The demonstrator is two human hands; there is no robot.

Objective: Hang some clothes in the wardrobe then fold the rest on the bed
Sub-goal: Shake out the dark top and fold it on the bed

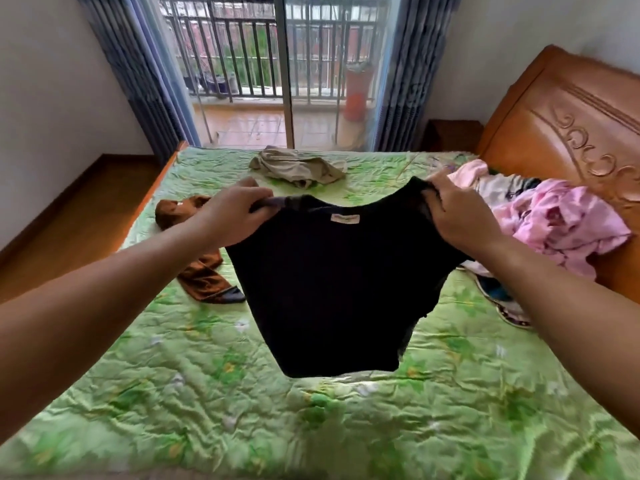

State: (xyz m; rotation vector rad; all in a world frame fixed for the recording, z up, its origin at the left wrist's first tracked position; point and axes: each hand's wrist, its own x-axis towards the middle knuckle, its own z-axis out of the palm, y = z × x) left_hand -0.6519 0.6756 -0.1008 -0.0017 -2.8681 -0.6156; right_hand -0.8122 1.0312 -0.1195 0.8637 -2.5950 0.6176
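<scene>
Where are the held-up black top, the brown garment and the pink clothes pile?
black cloth top (329,289), head view, middle of hanging cloth
brown velvety garment (204,275), head view, lower crumpled part
pink floral clothes pile (568,220), head view, top fold

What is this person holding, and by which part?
A black fabric garment, gripped at the two ends of its top edge, either side of the white label: left hand on one end, right hand on the other.

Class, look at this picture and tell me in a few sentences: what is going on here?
A person holds a black top up over the bed, left hand and right hand each gripping a shoulder corner. It is not yet folded. A brown garment, a beige garment and a pink pile of clothes lie loose on the bed.
</scene>
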